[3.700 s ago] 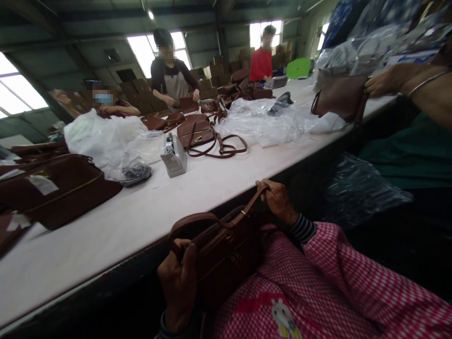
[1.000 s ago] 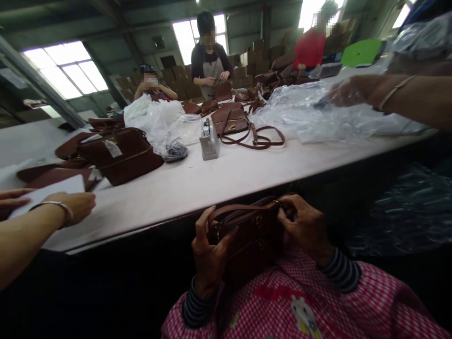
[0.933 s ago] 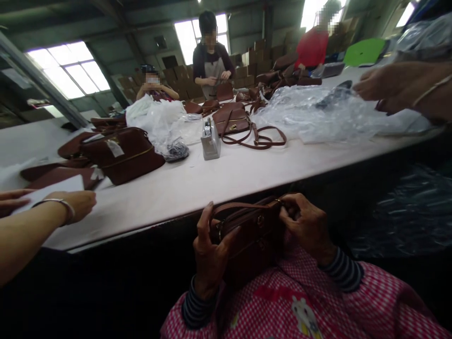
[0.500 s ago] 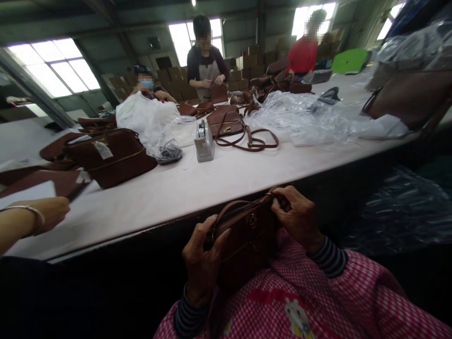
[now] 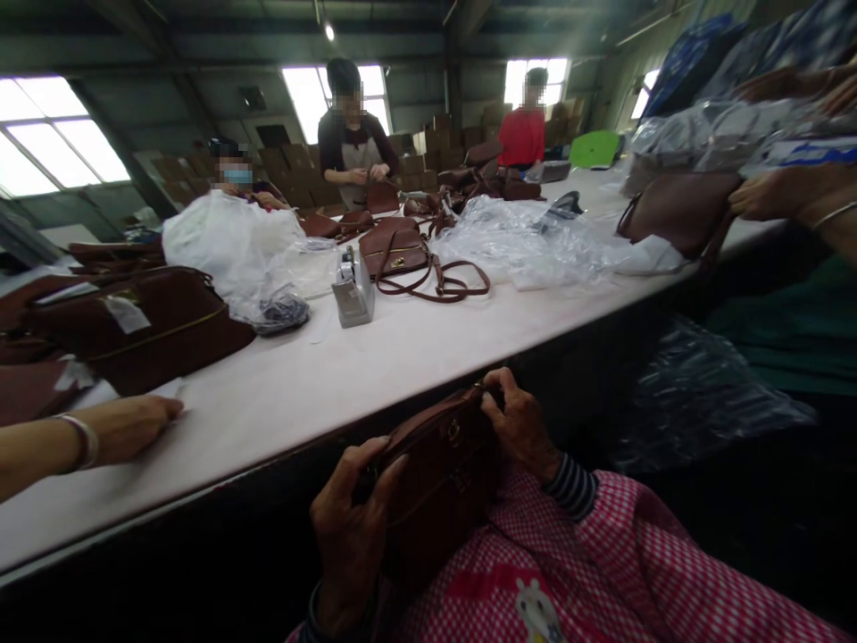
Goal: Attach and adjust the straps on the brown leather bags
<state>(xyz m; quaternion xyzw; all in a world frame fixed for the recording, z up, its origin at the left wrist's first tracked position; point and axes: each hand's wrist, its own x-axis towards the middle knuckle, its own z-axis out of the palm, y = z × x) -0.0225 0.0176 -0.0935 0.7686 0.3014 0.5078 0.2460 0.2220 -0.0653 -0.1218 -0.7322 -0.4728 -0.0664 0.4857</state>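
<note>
A brown handbag (image 5: 435, 482) with gold-coloured fittings rests upright on my lap, against a pink checked apron (image 5: 528, 527). My left hand (image 5: 354, 509) pinches its near-left top corner between thumb and fingers. At the opposite top corner, my right hand (image 5: 519, 420) grips the bag by a small metal fitting. The underside of the bag lies in shadow. Just beyond it runs the edge of the white table (image 5: 281, 402).
On the table are a tape dispenser (image 5: 353, 290), a strapped brown bag (image 5: 398, 250), clear plastic (image 5: 522, 241) and a larger dark brown bag (image 5: 147, 326). A co-worker's hand (image 5: 137, 427) reaches in at left; another's (image 5: 769, 192) touches a bag at right. Several people work around the table.
The view has swung right, bringing a co-worker's arms in at the right. The handle strap that arched above my bag no longer shows raised. The left co-worker's hand has moved along the table.
</note>
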